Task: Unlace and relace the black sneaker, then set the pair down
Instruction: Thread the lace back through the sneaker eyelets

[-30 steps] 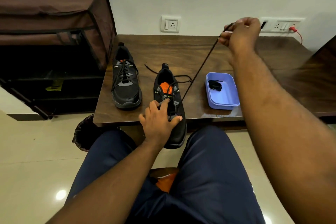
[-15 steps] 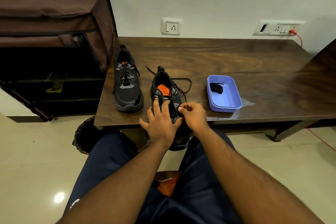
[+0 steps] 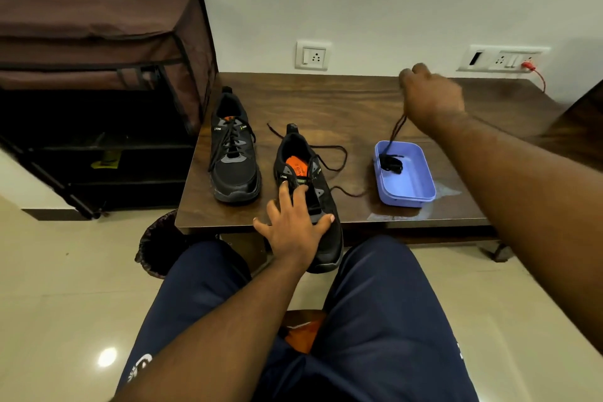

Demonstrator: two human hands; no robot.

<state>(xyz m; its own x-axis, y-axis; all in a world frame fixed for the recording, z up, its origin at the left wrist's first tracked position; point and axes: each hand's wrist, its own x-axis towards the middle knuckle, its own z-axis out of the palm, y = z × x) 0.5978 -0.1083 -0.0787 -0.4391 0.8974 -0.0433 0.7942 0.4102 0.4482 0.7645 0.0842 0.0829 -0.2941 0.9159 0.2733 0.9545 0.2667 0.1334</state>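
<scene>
Two black sneakers stand on the dark wooden table [image 3: 342, 101]. The left sneaker [image 3: 235, 170] is laced. The right sneaker [image 3: 328, 248] overhangs the table's front edge, its orange insole showing and a loose lace [image 3: 339, 153] trailing on the table beside it. My left hand [image 3: 293, 225] rests spread on this shoe's tongue and toe. My right hand [image 3: 430, 98] is raised over the purple tray [image 3: 421, 186] and pinches a second black lace [image 3: 396, 132], which hangs down to a dark bundle in the tray.
A brown fabric-covered shoe rack [image 3: 98, 75] stands left of the table. A dark bin [image 3: 156, 245] sits on the floor under the table's left corner. Wall sockets [image 3: 311, 55] are behind, one with a red cable [image 3: 536, 75]. My knees are below the table edge.
My right hand left the shoe, where it was beside my left hand half a second ago, and moved up and right over the tray, now holding a lace. My left hand stayed on the shoe.
</scene>
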